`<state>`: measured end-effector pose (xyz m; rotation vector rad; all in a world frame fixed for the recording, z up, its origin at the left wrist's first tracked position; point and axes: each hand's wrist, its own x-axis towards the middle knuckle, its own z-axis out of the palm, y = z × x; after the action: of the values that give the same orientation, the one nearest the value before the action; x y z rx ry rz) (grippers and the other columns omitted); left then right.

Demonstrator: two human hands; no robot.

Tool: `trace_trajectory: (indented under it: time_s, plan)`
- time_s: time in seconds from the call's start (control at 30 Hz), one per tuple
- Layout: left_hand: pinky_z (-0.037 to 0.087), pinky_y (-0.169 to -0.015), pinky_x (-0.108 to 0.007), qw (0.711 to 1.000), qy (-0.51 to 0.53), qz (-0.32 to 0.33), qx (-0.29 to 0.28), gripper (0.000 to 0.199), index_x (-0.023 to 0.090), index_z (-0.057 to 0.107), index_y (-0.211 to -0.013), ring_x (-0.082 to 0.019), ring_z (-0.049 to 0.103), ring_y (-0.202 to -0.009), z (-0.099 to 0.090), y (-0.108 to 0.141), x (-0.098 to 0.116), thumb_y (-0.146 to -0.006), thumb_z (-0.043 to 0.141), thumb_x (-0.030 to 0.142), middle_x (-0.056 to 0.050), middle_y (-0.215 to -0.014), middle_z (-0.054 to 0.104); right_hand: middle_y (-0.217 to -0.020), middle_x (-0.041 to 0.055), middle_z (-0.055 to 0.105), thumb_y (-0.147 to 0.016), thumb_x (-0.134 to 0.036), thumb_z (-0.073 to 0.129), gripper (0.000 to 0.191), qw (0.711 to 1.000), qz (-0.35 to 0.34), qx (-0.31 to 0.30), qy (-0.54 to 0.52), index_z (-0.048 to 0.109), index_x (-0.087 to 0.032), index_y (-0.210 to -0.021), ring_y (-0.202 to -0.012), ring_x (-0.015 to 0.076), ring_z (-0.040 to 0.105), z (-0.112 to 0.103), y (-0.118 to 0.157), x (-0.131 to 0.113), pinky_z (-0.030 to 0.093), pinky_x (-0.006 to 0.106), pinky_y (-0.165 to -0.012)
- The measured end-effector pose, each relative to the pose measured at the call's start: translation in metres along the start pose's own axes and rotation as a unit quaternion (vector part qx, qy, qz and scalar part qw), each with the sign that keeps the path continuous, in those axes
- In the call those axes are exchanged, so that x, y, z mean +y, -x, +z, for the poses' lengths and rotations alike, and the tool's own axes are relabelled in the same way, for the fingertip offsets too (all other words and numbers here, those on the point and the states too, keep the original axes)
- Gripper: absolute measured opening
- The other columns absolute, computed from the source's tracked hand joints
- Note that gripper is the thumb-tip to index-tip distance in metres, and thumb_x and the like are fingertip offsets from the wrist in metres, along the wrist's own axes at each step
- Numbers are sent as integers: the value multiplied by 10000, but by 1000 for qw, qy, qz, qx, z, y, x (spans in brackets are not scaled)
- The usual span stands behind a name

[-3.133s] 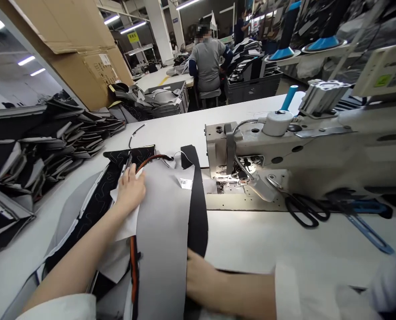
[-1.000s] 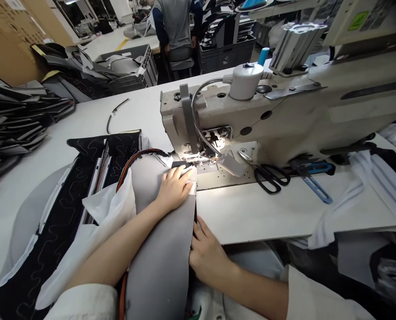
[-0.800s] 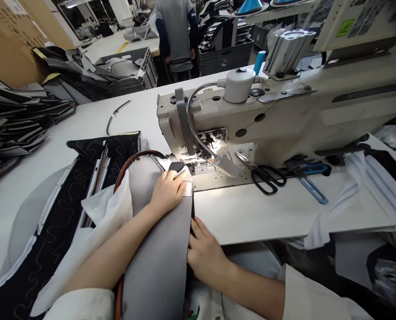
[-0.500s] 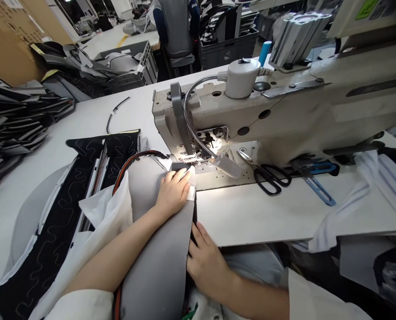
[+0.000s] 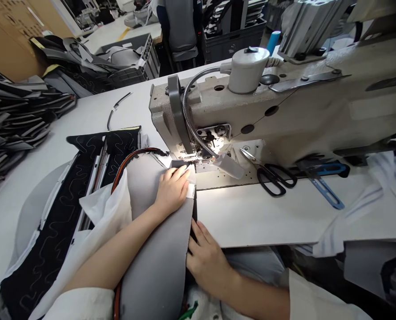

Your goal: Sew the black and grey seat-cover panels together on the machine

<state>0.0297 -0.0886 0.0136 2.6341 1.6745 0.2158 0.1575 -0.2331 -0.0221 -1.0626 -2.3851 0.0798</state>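
A grey fabric panel point(image 5: 159, 262) with a dark underside runs up to the lit needle area of a sewing machine point(image 5: 211, 104). On top of it, just in front of the presser foot point(image 5: 194, 158), my left hand point(image 5: 171, 189) lies with its fingers stretched forward, pressing the cloth. A small white label point(image 5: 191, 191) shows beside those fingers. Lower down, my right hand point(image 5: 206, 262) grips the panel's right edge, its fingertips partly hidden by the cloth. Orange-and-black trim point(image 5: 122, 165) curves round the panel's left side, beside white cloth point(image 5: 109, 206).
Black-handled scissors point(image 5: 272, 178) and a blue-handled cutter point(image 5: 328, 189) lie right of the needle. Striped white cloth point(image 5: 354, 209) hangs over the front edge. A black stitched piece point(image 5: 56, 218) lies left; stacked pieces point(image 5: 18, 120) stand farther left. A person point(image 5: 179, 26) sits beyond the table.
The view has shifted slightly, so the machine and scissors appear a little farther right. Both hands keep almost the same places on the grey panel.
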Motion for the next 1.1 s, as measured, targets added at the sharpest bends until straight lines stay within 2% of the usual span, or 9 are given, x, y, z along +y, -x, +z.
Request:
trace_trajectory:
  time_s: [0.1, 0.3, 0.57, 0.9, 1.0, 1.1]
  plan:
    - [371, -888, -419, 1000, -5, 9, -3, 417, 217, 516, -1276, -267, 400, -1143, -1, -1, 2, -910, 327, 282, -26, -1355, 486, -1160, 145, 595, -802, -229, 602, 255, 1000, -5, 0, 13, 677, -137, -1028, -1214, 348, 446, -2, 0, -3, 379, 491, -1025]
    - [392, -886, -379, 1000, -16, 25, -6, 424, 195, 513, -1282, -241, 461, -1000, -2, 0, 1, -904, 335, 269, -41, -1321, 505, -1146, 145, 597, -805, -256, 606, 271, 1000, -14, 6, 9, 675, -127, -1034, -1214, 371, 440, 1, 5, -4, 374, 505, -1033]
    - [394, -843, -411, 999, -41, -3, -10, 429, 236, 519, -1280, -265, 449, -1045, -1, -1, 3, -888, 346, 273, -33, -1341, 495, -1218, 154, 561, -819, -209, 574, 248, 1000, -8, 14, 5, 672, -138, -1036, -1235, 336, 432, 1, 4, -1, 372, 491, -1039]
    - [379, -831, -407, 999, -17, -30, 17, 418, 257, 550, -1241, -268, 451, -1065, 1, -8, 8, -855, 391, 230, -33, -1284, 531, -1252, 147, 536, -788, -210, 605, 269, 999, -21, -27, -6, 674, -125, -1034, -1282, 379, 346, -5, 5, 5, 347, 499, -1054]
    - [378, -828, -411, 999, -16, -37, 36, 398, 257, 581, -1202, -268, 450, -1090, 4, -10, 9, -849, 398, 229, -33, -1281, 538, -1221, 162, 556, -796, -219, 593, 267, 998, -35, -51, 0, 675, -107, -1025, -1259, 384, 369, -5, 7, 3, 305, 539, -1067]
    - [366, -863, -420, 998, -14, -31, 57, 379, 254, 613, -1154, -274, 435, -1134, 8, -14, 8, -836, 411, 217, -35, -1278, 542, -1181, 144, 588, -792, -173, 574, 244, 996, -68, -52, -8, 679, -130, -1007, -1221, 371, 407, -1, 13, -3, 205, 613, -1079]
